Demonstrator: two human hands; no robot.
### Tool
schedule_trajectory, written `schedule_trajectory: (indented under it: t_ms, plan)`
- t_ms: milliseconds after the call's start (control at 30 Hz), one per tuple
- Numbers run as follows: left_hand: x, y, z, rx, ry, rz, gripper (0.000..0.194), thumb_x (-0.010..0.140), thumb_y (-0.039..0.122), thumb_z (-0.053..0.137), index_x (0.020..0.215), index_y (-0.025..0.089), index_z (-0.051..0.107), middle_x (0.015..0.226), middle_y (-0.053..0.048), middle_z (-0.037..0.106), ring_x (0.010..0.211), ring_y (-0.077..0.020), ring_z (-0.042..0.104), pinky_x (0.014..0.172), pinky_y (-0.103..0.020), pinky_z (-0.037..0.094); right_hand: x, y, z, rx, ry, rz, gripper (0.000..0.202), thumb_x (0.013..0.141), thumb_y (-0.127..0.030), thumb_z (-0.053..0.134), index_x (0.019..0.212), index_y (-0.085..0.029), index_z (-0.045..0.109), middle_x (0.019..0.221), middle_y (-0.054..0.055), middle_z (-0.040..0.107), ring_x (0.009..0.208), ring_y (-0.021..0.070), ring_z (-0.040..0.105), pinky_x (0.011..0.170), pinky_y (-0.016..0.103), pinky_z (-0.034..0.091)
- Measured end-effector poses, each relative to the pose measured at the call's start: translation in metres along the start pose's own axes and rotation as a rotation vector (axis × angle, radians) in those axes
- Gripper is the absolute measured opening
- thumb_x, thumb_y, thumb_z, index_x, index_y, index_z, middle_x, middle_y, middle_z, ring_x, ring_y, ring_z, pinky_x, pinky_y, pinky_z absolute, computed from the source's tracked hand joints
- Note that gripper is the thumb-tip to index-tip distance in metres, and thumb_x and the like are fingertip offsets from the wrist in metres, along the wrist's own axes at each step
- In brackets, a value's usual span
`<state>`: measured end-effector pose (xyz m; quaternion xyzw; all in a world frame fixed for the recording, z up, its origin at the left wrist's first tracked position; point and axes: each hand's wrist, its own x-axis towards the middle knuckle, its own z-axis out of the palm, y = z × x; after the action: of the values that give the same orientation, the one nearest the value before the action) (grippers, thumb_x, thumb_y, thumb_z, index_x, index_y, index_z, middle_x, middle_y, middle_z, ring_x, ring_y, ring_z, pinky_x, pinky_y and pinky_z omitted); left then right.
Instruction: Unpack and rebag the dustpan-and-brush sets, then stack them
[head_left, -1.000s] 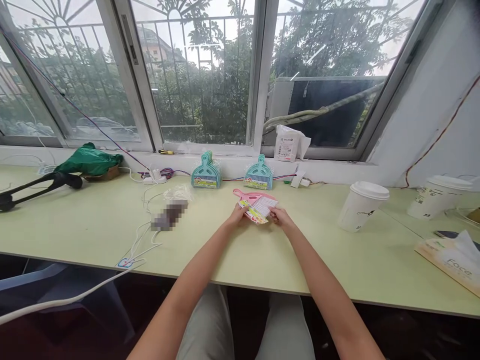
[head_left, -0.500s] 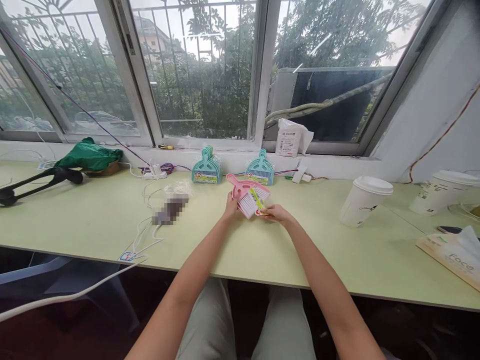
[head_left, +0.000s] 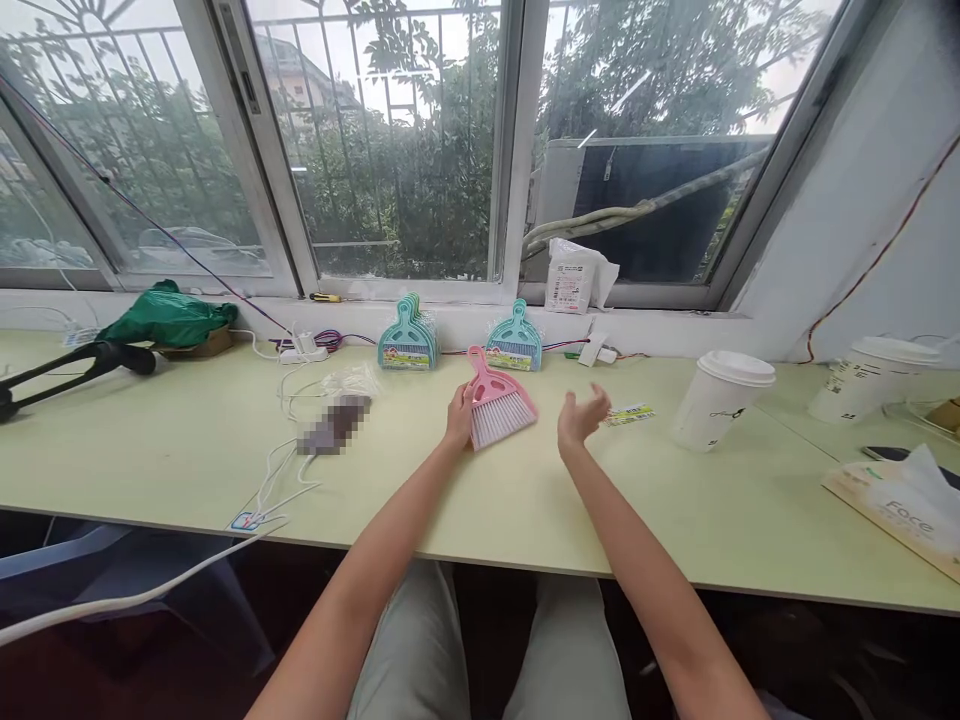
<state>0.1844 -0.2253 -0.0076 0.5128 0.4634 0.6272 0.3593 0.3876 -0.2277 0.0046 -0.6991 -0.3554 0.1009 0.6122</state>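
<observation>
Just clear of pink dustpan (head_left: pixel 495 381), right hand (head_left: pixel 582 416) open, left hand (head_left: pixel 459 414) gripping edge

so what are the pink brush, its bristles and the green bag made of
Pink brush: probably hard plastic, smooth, evenly coloured, with cut-outs. Bristles: likely synthetic, white, straight, uniform. Green bag: looks like thin plastic film, slightly glossy, given its crinkles and highlights.
</observation>
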Motion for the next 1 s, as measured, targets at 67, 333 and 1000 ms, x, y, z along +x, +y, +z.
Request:
schedule_trajectory:
  t_ms: [67,333,1000]
  plan:
    - [-0.01,0.008,0.006,0.039,-0.075,0.127,0.039,0.093,0.045,0.04,0.117,0.021,0.059,0.121,-0.007,0.063,0.112,-0.0193,0.057,0.096,-0.031,0.041,-0.015,-0.009,0.002,-0.04,-0.236,-0.349,0.024,0.089,-0.035,0.044,0.098,-0.02,0.06,0.109,0.013,0.061,0.101,0.0233,0.054,0.086,0.037,0.041]
    - [-0.03,0.034,0.006,0.182,-0.188,0.307,0.046,0.092,0.05,0.039,0.126,0.024,0.055,0.115,-0.004,0.067,0.101,-0.0199,0.062,0.089,-0.029,0.044,-0.056,-0.017,0.007,-0.268,-0.358,-0.855,0.031,0.092,-0.035,0.042,0.114,-0.019,0.057,0.118,0.013,0.059,0.107,0.0262,0.048,0.082,0.036,0.035]
    - [-0.02,0.041,-0.005,0.412,-0.23,0.468,0.037,0.087,0.027,0.049,0.122,0.025,0.06,0.108,-0.006,0.07,0.087,-0.0215,0.064,0.083,-0.033,0.049,-0.064,-0.027,0.005,-0.122,-0.23,-0.697,0.033,0.095,-0.047,0.034,0.091,-0.02,0.052,0.097,0.008,0.057,0.094,0.0231,0.05,0.08,0.034,0.033]
